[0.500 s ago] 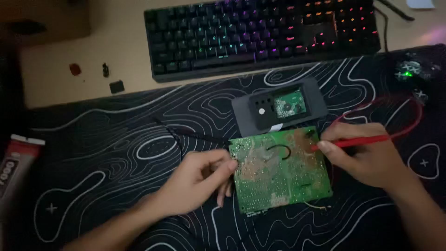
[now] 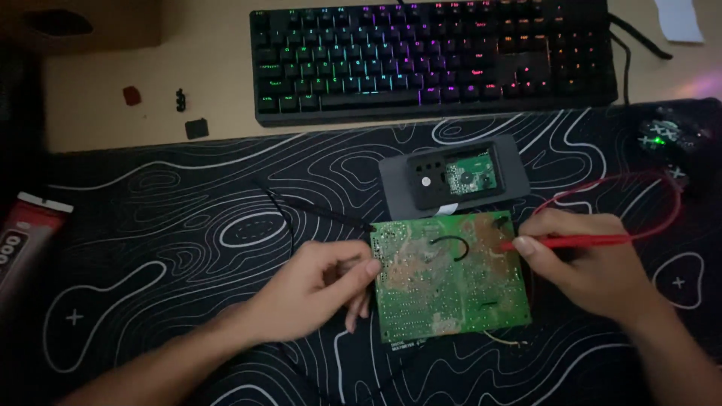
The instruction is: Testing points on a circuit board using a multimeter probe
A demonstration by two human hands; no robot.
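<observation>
The right hand (image 2: 594, 267) is pinching the red probe (image 2: 571, 241) as before, tip on the green circuit board (image 2: 450, 280) at its upper right. The left hand (image 2: 320, 289), fingers curled narrow, is pinching the black probe (image 2: 331, 216) against the board's left edge; little has shifted. The board, brown-stained, is lying just below the grey meter (image 2: 453, 177).

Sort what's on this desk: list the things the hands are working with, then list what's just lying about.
In use:
- green printed circuit board, steadied by the left hand
- red test probe with its red lead, held in the right hand
- black test probe resting at the board's corner
- dark grey meter

Lying about:
- backlit black keyboard
- red-and-white tube
- small dark bits
</observation>
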